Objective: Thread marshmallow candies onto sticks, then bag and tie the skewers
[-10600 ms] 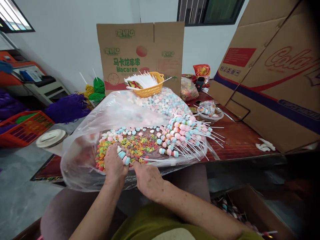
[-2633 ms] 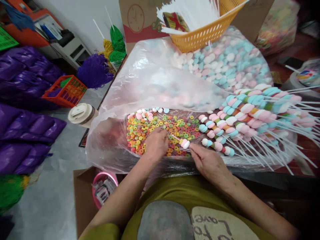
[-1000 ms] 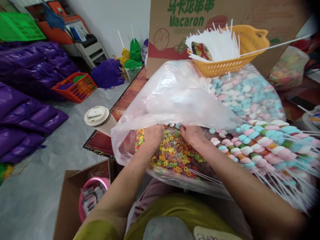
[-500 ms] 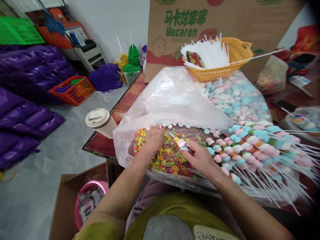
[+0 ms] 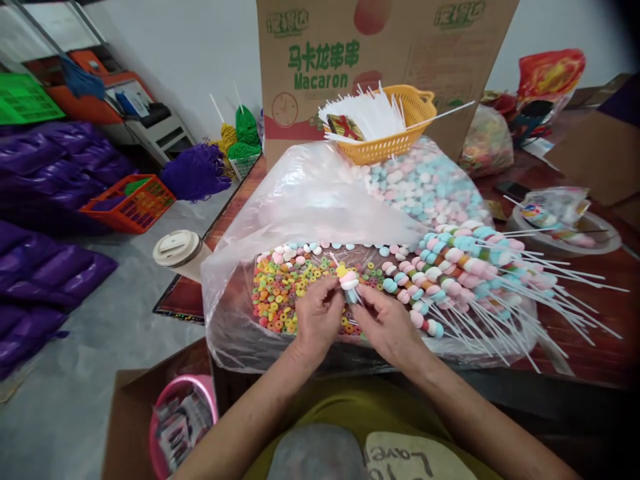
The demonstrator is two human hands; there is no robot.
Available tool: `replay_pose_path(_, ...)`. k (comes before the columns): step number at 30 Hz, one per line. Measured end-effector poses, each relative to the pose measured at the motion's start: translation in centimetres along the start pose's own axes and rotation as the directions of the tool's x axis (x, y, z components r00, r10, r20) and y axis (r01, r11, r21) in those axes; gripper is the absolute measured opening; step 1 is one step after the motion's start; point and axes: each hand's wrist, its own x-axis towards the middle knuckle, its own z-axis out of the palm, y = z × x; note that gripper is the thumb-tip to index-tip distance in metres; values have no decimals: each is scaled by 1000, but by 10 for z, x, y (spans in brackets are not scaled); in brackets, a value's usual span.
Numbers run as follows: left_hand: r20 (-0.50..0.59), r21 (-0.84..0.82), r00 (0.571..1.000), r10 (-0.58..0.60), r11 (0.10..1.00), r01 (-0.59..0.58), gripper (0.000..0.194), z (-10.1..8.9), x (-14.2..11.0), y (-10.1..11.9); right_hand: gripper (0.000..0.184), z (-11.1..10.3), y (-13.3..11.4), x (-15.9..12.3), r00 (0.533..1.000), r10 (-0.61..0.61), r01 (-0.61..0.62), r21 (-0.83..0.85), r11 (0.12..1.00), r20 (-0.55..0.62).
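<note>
My left hand (image 5: 316, 319) and my right hand (image 5: 387, 325) meet over a heap of small coloured candy rings (image 5: 280, 293) lying on clear plastic. Between their pinched fingertips is a white stick with a few candies threaded on it (image 5: 347, 283), a yellow ring and pink, white and blue pieces. My right hand grips the stick's lower part; my left pinches at the candies. To the right lies a pile of finished candy skewers (image 5: 465, 267) with their white sticks fanning right.
A big clear bag of pink, white and blue candies (image 5: 425, 190) lies behind, with a yellow basket of white sticks (image 5: 385, 130) on it. A Macaron carton (image 5: 350, 47) stands at the back. A lidded cup (image 5: 175, 250) sits left, a bowl (image 5: 565, 227) right, a pink bucket (image 5: 180, 427) below.
My hands have come together from the ring heap onto the stick. The stick is now held more upright, with a yellow ring on top. The view has shifted right.
</note>
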Motion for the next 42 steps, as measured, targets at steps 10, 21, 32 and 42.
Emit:
replay_pose_path(10,54,-33,998,-35,999,37,20,-9,-3,2,21,8,6,9,990,130,-140,416,899,52)
replay_pose_path(21,309,-568,841,-444,624,538,33,-17,1,1,18,0,2,13,956,49,-221,598,771,290)
replay_pose_path(32,333,-643,800,-499,500,580,29,-18,1,4,28,15,7,19,969,125,-237,659,714,213)
replay_pose_path(42,145,-663,717,-682,471,582,40,-22,12,-5,24,-15,17,-23,988,-123,135,-129,982,97)
